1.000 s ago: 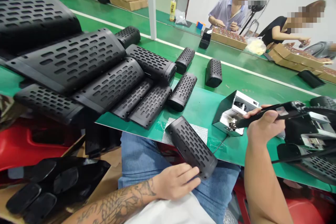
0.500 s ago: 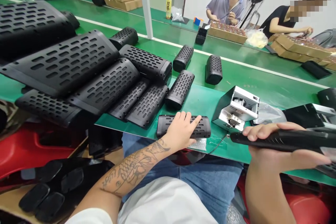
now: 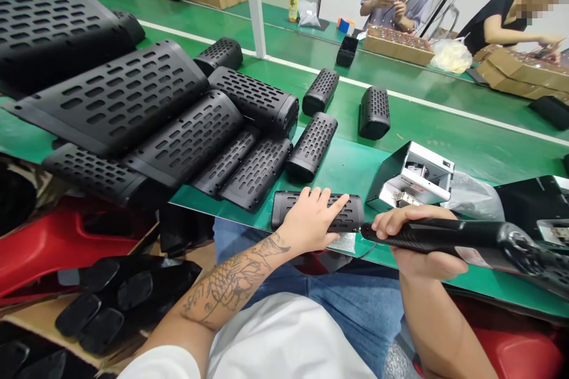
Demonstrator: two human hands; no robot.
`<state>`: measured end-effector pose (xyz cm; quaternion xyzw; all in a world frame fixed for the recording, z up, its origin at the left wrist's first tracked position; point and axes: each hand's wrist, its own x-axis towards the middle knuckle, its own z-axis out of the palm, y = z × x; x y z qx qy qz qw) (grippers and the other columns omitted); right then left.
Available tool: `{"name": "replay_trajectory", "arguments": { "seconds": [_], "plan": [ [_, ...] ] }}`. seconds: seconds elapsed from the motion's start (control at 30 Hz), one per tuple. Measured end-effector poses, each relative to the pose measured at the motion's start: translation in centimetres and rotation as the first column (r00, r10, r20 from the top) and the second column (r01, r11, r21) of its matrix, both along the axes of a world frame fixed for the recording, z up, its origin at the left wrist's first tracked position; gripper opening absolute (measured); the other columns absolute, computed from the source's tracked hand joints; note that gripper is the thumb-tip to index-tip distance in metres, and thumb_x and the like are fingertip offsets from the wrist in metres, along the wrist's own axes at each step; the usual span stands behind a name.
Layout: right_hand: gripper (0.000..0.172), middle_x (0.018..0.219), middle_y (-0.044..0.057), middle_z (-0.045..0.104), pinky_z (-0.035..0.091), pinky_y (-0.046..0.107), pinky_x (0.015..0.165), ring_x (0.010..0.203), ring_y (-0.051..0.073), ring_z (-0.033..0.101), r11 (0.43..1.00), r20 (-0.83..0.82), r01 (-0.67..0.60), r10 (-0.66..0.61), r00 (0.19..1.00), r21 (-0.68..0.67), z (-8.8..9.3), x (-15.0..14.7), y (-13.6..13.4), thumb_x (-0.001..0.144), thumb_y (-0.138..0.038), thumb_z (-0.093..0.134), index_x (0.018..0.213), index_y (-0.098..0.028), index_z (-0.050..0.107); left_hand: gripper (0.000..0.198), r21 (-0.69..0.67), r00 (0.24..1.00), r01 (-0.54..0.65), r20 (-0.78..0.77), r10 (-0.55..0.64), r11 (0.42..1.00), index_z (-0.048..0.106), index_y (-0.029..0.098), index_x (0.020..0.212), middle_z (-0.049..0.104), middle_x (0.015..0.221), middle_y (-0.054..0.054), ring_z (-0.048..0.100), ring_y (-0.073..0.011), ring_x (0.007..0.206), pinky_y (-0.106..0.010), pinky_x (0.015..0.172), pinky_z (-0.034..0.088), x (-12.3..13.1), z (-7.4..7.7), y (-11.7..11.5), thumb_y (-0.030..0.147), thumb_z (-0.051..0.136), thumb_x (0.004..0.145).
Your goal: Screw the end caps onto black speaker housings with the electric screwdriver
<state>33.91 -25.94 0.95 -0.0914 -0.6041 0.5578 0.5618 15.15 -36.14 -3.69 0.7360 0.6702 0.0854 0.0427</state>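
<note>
We have our left hand (image 3: 309,219) lying open on a black slotted casing (image 3: 284,207), fingers spread across its top. The casing lies on its side along the front edge of the green workbench (image 3: 342,166). Our right hand (image 3: 418,243) is closed around a black corded power tool (image 3: 444,235), whose thin tip sits just beside the casing's right end; we cannot tell if they touch. A silver pad (image 3: 342,243) lies on the bench under the tool's tip, and an open metal box (image 3: 413,174) stands just behind it, with a clear plastic bag (image 3: 473,198) to its right. More slotted casings (image 3: 111,95), large and small, lie in a crowded group to our left, and two small ones (image 3: 374,112) sit further along the bench. Our blue jeans (image 3: 355,302) show below the bench edge. Across the line, two co-workers (image 3: 395,0) handle small parts beside cardboard trays (image 3: 398,44)
</note>
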Motion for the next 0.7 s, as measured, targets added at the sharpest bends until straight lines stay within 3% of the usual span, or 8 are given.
{"name": "replay_trajectory", "arguments": {
  "seconds": [0.2,0.5,0.7],
  "plan": [
    [0.056,0.065,-0.002,0.071,0.059,0.034,0.050,0.044,0.018,0.064,0.994,0.021,-0.108,0.107,0.994,0.026,0.39,-0.51,-0.15,0.085,-0.078,0.091,0.097,-0.024,0.082,0.102,-0.018,1.000,0.004,-0.004,-0.004,1.000,0.047,0.020,0.181,0.067,0.148,-0.025,0.065,-0.0440,0.128,-0.057,0.112,0.046,-0.04,0.08,0.08,0.064,0.086,0.098],
    [0.059,0.065,-0.001,0.073,0.060,0.035,0.054,0.047,0.019,0.066,0.976,0.050,-0.125,0.136,0.989,-0.179,0.67,-0.77,0.65,0.075,-0.074,0.101,0.091,-0.021,0.080,0.102,-0.035,1.000,0.005,-0.002,-0.005,0.999,0.047,0.020,0.181,0.066,0.147,-0.023,0.064,-0.0434,0.126,-0.056,0.109,0.045,-0.02,0.44,0.14,0.062,0.087,0.098],
    [0.059,0.066,0.000,0.073,0.060,0.034,0.053,0.049,0.018,0.066,0.967,0.054,-0.139,0.154,0.987,-0.215,0.81,-0.60,0.71,0.074,-0.075,0.101,0.092,-0.022,0.082,0.100,-0.053,1.000,0.003,-0.016,-0.004,0.999,0.044,0.022,0.183,0.065,0.149,-0.023,0.063,-0.0421,0.127,-0.053,0.109,0.043,0.04,0.54,0.03,0.063,0.083,0.101]
  ]
}}
